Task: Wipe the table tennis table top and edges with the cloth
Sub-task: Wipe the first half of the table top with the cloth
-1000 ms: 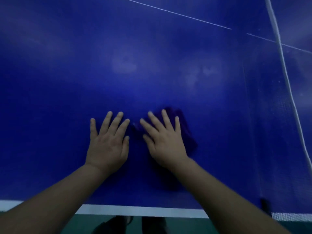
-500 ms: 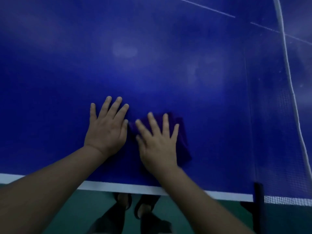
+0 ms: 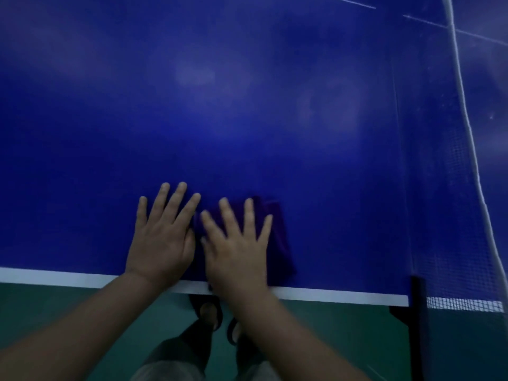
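Purple cloth (image 3: pixel 277 237) is seen folded flat on the blue surface (image 3: pixel 247 119), its near end just inside the white edge line (image 3: pixel 330 296), well to the left of the net (image 3: pixel 453 215). Right hand (image 3: pixel 237 255) is laid on it, fingers (image 3: pixel 248 215) straight and spread, pressing rather than gripping. Left hand (image 3: pixel 162 239) is pressed on the bare surface just left of the cloth, fingers straight, slightly apart. Cloth is judged soft, light and limp, likely to bunch or slide under uneven pressure; a flat palm over its middle is judged best, with a pinch of the folded edge for the table rim.
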Available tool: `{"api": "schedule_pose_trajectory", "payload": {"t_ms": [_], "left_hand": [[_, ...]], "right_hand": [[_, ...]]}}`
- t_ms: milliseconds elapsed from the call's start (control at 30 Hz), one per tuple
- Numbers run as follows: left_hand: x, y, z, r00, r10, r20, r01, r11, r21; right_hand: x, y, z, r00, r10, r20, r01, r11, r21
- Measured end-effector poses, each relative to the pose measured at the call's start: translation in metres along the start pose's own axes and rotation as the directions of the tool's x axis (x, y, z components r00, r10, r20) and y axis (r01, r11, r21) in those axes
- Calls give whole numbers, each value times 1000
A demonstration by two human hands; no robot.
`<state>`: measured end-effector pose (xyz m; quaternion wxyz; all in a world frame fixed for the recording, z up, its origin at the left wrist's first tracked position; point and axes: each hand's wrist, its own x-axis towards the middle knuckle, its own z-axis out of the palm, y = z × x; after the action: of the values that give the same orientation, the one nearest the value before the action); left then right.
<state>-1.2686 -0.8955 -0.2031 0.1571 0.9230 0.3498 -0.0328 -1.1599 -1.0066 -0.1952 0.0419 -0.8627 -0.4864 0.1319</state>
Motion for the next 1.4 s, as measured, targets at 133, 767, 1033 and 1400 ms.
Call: {"api": "schedule_pose_trajectory", "payload": {"t_ms": [133, 767, 1033, 1400], "left_hand": [[-7, 1, 2, 1000, -4, 2, 4, 1000, 20], [14, 47, 8, 987, 151, 62, -157, 981, 112], [41, 64, 13, 986, 160, 48, -164, 983, 81], [57, 79, 13, 991, 116, 69, -123, 987, 99]], "right_hand": [[-60, 23, 5, 998, -44, 35, 44, 999, 14], [-31, 164, -34, 959, 283, -1, -283, 959, 8], [-32, 126, -21, 999, 33, -12, -33, 999, -37], [-3, 185, -39, 905, 420, -72, -414, 907, 77]]}}
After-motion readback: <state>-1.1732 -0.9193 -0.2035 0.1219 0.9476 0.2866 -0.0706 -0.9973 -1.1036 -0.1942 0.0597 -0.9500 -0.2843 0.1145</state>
